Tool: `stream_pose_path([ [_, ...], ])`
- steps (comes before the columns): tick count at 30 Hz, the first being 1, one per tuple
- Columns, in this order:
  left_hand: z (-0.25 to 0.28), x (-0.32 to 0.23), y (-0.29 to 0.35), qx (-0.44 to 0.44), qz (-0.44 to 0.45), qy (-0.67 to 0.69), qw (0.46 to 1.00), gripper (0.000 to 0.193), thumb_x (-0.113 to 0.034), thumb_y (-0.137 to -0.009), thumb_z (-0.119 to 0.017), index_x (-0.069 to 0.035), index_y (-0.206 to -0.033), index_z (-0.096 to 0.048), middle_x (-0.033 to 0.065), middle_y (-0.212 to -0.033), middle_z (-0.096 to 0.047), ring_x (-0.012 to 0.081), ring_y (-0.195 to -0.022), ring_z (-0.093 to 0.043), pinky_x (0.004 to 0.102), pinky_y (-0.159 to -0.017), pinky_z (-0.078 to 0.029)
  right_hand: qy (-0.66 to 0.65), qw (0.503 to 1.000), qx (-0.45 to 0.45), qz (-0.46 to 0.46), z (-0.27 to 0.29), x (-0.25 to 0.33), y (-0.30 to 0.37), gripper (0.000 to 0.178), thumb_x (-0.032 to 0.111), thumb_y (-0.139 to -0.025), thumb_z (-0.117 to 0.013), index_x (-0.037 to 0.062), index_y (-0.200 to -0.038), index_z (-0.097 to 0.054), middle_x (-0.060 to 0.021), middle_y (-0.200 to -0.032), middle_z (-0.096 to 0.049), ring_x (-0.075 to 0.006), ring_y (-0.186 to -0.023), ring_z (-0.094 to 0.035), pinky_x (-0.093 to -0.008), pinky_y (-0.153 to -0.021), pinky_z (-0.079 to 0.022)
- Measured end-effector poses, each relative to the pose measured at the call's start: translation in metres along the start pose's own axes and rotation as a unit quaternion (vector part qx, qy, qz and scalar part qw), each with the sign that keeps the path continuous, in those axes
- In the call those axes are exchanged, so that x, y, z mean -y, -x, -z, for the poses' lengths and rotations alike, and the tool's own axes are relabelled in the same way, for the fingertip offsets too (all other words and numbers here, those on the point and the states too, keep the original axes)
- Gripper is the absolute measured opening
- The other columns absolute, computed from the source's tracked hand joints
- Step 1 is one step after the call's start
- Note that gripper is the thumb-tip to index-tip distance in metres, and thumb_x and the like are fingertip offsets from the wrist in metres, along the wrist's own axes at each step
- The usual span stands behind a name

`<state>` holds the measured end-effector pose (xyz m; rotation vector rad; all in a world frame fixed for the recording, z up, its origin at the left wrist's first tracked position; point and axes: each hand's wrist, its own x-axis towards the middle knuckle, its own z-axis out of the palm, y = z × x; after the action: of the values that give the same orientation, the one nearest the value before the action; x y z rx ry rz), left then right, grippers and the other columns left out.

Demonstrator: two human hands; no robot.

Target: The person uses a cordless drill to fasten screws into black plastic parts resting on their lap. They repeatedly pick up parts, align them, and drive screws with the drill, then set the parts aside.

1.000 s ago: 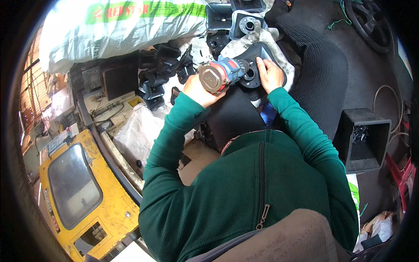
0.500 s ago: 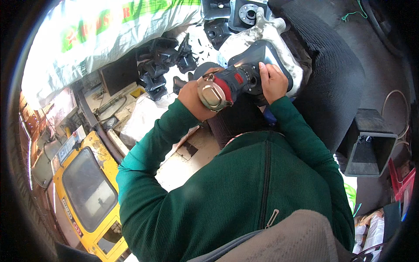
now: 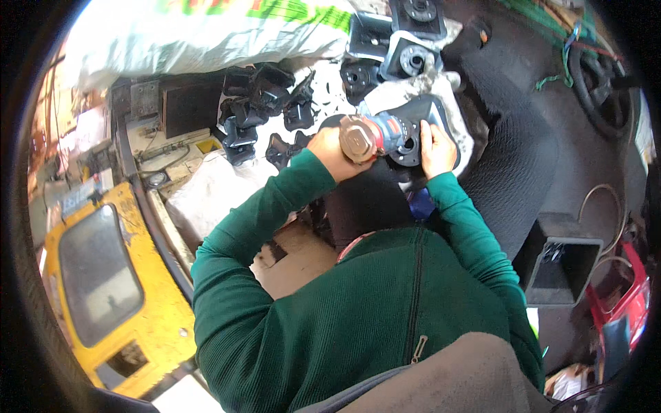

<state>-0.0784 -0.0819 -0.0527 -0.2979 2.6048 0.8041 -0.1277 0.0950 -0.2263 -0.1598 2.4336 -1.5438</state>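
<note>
My left hand (image 3: 330,153) is wrapped round a cordless power drill (image 3: 365,138) with a coppery rear end and a blue-grey and red body. Its nose points right, against the round hub of a black flanged part (image 3: 425,111) above my lap. My right hand (image 3: 438,153) grips the part's near right edge, thumb on top. Beneath the part spreads a stained white sheet or bag (image 3: 471,131). Farther off sit similar black parts with round hubs (image 3: 412,60). The drill's tip is hidden by its body.
Several black angular pieces (image 3: 265,93) lie left on a white surface, below a big white sack (image 3: 206,41). A yellow panel with a window (image 3: 103,268) stands at the left. On the right are an open black box (image 3: 561,272) and a red plastic item (image 3: 623,289).
The view has shifted, so the surroundings sit differently in the picture. The drill has tilted slightly, and both hands keep their hold on the drill and the black part.
</note>
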Motion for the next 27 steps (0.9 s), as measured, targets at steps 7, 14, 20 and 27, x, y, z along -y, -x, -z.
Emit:
stream_pose_path([
  [7,-0.025,-0.005,0.118,0.034,-0.001,0.079,0.996,0.07,-0.025,-0.065,-0.075,-0.012,-0.127,-0.045,0.013,-0.108,-0.062,0.0271,-0.09,-0.064,0.0351,-0.081,-0.051,-0.153,0.974,0.151,-0.07,0.011,-0.015,-0.013,0.039,0.039,-0.086,-0.061,0.0012,-0.076,-0.064,0.0025,-0.064,-0.055,-0.0072,-0.061,-0.046,-0.0268,-0.057,-0.038],
  [14,-0.123,0.021,0.196,0.055,0.07,0.058,0.994,0.075,-0.025,-0.069,-0.068,-0.022,-0.136,-0.034,0.0117,-0.102,-0.051,0.0347,-0.086,-0.058,0.0473,-0.078,-0.048,-0.235,0.962,0.104,-0.096,0.032,0.009,-0.053,0.028,0.033,-0.084,-0.066,0.0062,-0.077,-0.064,0.0031,-0.072,-0.058,-0.0061,-0.065,-0.047,-0.023,-0.06,-0.039],
  [20,-0.094,0.083,0.217,-0.066,-0.084,0.237,0.966,0.06,-0.019,-0.072,-0.066,-0.009,-0.128,-0.046,0.0106,-0.115,-0.056,0.0251,-0.101,-0.052,0.039,-0.085,-0.046,-0.183,0.968,0.143,-0.091,-0.03,0.047,-0.133,0.037,0.044,-0.08,-0.068,0.0094,-0.072,-0.057,0.0055,-0.052,-0.04,-0.006,-0.038,-0.031,-0.0225,-0.035,-0.022],
  [27,-0.188,0.291,0.25,-0.145,0.465,0.096,0.868,0.05,-0.03,-0.072,-0.067,-0.015,-0.119,-0.056,0.0129,-0.106,-0.063,0.0281,-0.099,-0.061,0.0364,-0.089,-0.047,-0.121,0.925,0.286,-0.219,-0.096,0.001,-0.211,0.029,0.037,-0.085,-0.058,0.0145,-0.102,-0.062,0.0055,-0.08,-0.054,-0.0057,-0.043,-0.035,-0.0216,-0.037,-0.025],
])
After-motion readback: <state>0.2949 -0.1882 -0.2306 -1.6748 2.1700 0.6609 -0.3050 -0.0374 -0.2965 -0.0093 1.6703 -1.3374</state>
